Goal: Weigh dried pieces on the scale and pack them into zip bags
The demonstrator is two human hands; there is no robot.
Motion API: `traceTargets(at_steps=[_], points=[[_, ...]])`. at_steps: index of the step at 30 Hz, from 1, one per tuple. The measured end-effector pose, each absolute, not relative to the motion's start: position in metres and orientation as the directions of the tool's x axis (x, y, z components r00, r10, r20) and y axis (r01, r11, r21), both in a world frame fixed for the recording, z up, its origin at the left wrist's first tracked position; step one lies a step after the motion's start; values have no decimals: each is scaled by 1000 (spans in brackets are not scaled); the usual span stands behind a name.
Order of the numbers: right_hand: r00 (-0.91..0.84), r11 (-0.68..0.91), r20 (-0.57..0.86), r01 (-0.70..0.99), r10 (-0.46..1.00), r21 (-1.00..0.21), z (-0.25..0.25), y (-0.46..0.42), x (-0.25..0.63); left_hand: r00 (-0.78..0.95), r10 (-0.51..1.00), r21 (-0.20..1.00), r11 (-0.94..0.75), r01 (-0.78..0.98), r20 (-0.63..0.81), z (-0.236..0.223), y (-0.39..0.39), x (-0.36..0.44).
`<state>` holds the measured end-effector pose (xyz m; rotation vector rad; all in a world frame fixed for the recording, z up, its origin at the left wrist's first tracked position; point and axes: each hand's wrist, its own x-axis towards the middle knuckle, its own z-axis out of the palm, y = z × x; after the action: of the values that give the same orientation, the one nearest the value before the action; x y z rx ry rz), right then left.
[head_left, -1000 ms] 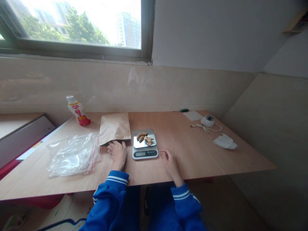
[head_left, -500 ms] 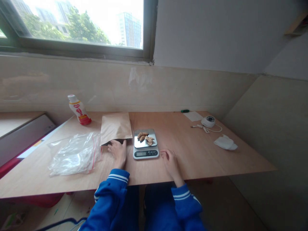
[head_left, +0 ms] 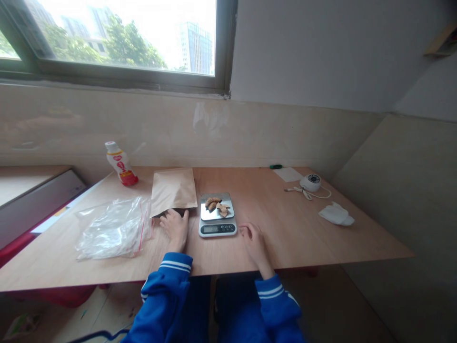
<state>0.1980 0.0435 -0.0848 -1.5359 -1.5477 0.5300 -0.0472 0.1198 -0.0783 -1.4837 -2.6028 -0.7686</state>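
Fingers of the left hand lie spread and slightly curled, their tips touching the lower edge of a paper bag; no grip shows. Fingers of the right hand, loosely curled, hold nothing and rest just beside a scale, whose pan carries brown pieces. Both wrists sit near the worktop front edge; a zip bag lies left, a tissue well right.

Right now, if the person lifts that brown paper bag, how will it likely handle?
The brown paper bag looks light and rather floppy, since it lies nearly flat on the table. It would probably bend if held by one edge. It may also slide easily under the left hand, as the wood looks smooth.
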Motion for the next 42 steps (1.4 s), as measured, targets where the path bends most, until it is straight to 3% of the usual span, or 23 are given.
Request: traceTargets(at_steps=[9, 20, 25, 28, 35, 42], points=[[134, 170, 297, 574, 946, -801, -84, 44, 198, -568, 757, 520, 359, 775, 325, -78, 113, -50], [132, 158, 285, 582, 949, -798, -86, 44, 198, -562, 729, 771, 75, 632, 390, -81, 78, -57], [133, 160, 286, 580, 949, -799, -85, 43, 198, -377, 809, 768, -137, 625, 451, -63, 65, -29], [134, 161, 293, 591, 947, -790, -87, 44, 198, -242, 855, 705, -184, 685, 458, -58, 74, -10], [146, 167, 310, 595, 939, -786, -89, 47, 198, -227, 905, 554, -11, 833, 360, -59, 93, 12], [148, 151, 283, 573, 947, -806, -87, 47, 198, -176, 918, 467, -11, 884, 355, -53, 104, 18]])
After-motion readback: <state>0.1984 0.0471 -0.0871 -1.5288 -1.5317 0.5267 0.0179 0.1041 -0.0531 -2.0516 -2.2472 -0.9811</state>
